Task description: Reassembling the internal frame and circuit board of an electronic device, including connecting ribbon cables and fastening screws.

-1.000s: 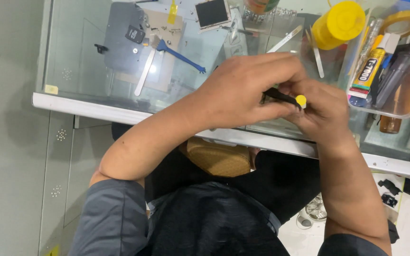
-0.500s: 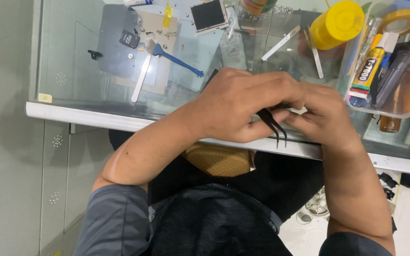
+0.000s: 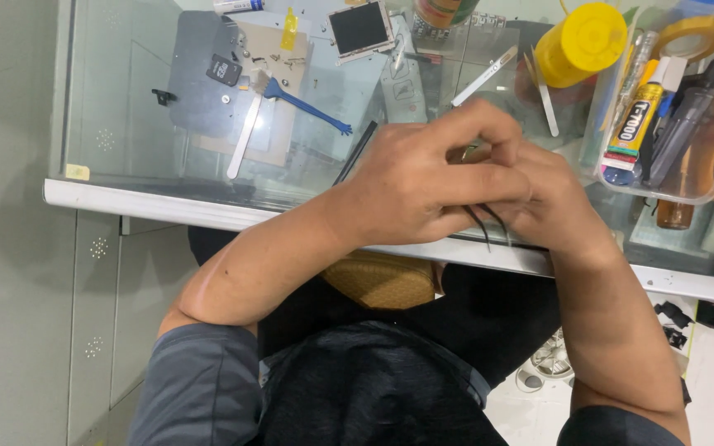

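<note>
I watched both hands meet right at the near edge of the glass worktop (image 3: pixel 126 124). The left hand (image 3: pixel 423 186) lay over the right hand (image 3: pixel 551 206), fingers curled tight, thumb and forefinger pinched together up top. Two thin black tips of tweezers (image 3: pixel 483 225) poked out below, between the two hands, pointing back toward my body. The hands were clenched around those tweezers, though I could not tell which hand really carried the grip. Something small and dull gold showed just above the knuckles, too hidden for me to name.

Just beyond the left hand, a thin black strip (image 3: pixel 355 153) lay slanted on the glass. Farther out on that side sat a dark grey mat (image 3: pixel 200 91) with a blue brush (image 3: pixel 303 103) and a flat white stick (image 3: pixel 243 142) across it, small screws scattered about. A small square screen (image 3: pixel 359 29) rested past the brush.

Beyond the right hand stood a yellow-capped jar (image 3: pixel 580 41), with a flat metal pry tool (image 3: pixel 483 76) near it. To the right of that hand, a clear plastic tub (image 3: pixel 663 183) held a glue tube (image 3: pixel 636 124), a roll of yellow tape (image 3: pixel 687 37) and a dark-handled screwdriver (image 3: pixel 687 124).
</note>
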